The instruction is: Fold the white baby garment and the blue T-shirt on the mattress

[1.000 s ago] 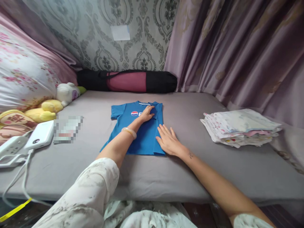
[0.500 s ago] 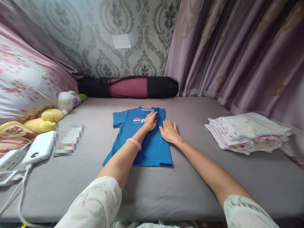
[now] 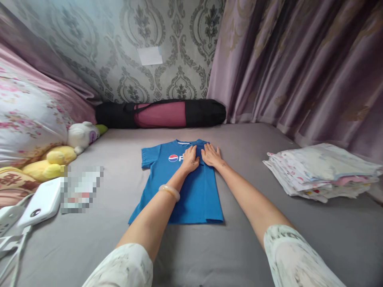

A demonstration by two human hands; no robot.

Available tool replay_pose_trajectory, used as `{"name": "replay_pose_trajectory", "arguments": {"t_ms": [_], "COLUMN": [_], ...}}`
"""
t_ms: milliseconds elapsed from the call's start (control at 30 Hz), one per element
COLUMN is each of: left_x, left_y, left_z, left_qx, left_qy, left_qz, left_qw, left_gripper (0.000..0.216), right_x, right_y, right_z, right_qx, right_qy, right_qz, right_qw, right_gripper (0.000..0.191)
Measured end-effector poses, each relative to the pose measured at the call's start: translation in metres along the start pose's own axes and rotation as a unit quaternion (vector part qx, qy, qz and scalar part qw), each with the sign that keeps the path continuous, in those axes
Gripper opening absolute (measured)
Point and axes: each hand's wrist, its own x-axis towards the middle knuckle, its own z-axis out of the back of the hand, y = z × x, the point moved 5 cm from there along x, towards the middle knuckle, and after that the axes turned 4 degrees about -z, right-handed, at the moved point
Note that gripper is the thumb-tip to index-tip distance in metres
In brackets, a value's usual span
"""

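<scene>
A small blue T-shirt (image 3: 194, 195) with a round red, white and blue logo lies flat on the grey bed sheet (image 3: 239, 239), its right side folded inward. My left hand (image 3: 190, 158) rests palm down on the chest of the shirt, partly covering the logo; a pale bangle sits on that wrist. My right hand (image 3: 211, 155) lies flat beside it, on the folded right shoulder near the collar. Both hands have spread fingers and hold nothing.
A stack of folded pale printed clothes (image 3: 324, 169) sits on the right. A black and maroon rolled bag (image 3: 161, 113) lies against the wall. Plush toys (image 3: 66, 147), a flowered pillow (image 3: 26, 115), a white power bank (image 3: 40, 203) and cables are on the left. Curtains (image 3: 299, 67) hang at right.
My right hand has slid up the shirt's folded right edge from near the hem to the shoulder, beside my left hand. The camera has moved forward a little.
</scene>
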Motion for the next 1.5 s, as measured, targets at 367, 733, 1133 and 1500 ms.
{"name": "replay_pose_trajectory", "arguments": {"t_ms": [367,733,1133,1500], "left_x": [-0.001,0.004,0.000,0.002], "left_y": [-0.003,0.017,0.022,0.021], "left_z": [0.005,0.010,0.017,0.018], "left_qx": [0.016,-0.059,-0.114,-0.103], "left_qy": [-0.024,-0.104,-0.138,-0.119], "left_qz": [0.035,0.062,0.114,0.091], "left_qw": [0.999,0.991,0.977,0.983], "left_gripper": [0.059,0.056,0.049,0.052], "right_x": [0.006,0.004,0.002,0.012], "right_y": [0.001,0.033,0.050,0.039], "right_z": [0.003,-0.008,-0.006,0.000], "right_qx": [-0.024,-0.015,-0.030,0.115], "right_qy": [-0.020,-0.018,-0.020,0.002], "right_qz": [-0.011,0.023,0.090,0.089], "right_qw": [0.999,0.999,0.995,0.989], "right_gripper": [0.062,0.063,0.058,0.058]}}
